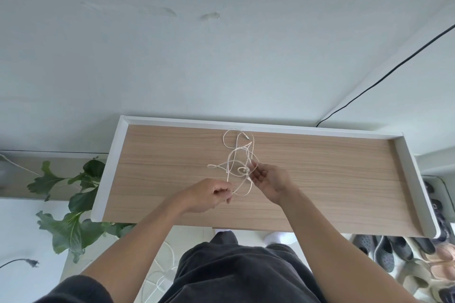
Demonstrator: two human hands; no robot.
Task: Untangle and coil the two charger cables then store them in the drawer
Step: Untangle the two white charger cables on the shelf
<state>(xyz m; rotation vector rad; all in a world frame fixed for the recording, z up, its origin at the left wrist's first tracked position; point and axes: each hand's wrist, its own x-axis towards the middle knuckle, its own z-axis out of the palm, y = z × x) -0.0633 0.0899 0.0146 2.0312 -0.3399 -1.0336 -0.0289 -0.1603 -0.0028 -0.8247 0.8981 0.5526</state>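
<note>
Two thin white charger cables (237, 155) lie in one tangled bundle of loops on the wooden cabinet top (320, 179), with a plug end near the back rim. My left hand (209, 194) pinches a strand at the bundle's near left side. My right hand (268, 179) grips strands at the bundle's right side, palm turned toward me. Part of the tangle is lifted between both hands. No drawer is visible from this angle.
The wooden top has a raised white rim (408, 179) on the left, back and right. A leafy plant (73, 204) stands at the left. Several shoes (394, 251) sit on the floor at the right. A black cable (384, 76) runs along the wall.
</note>
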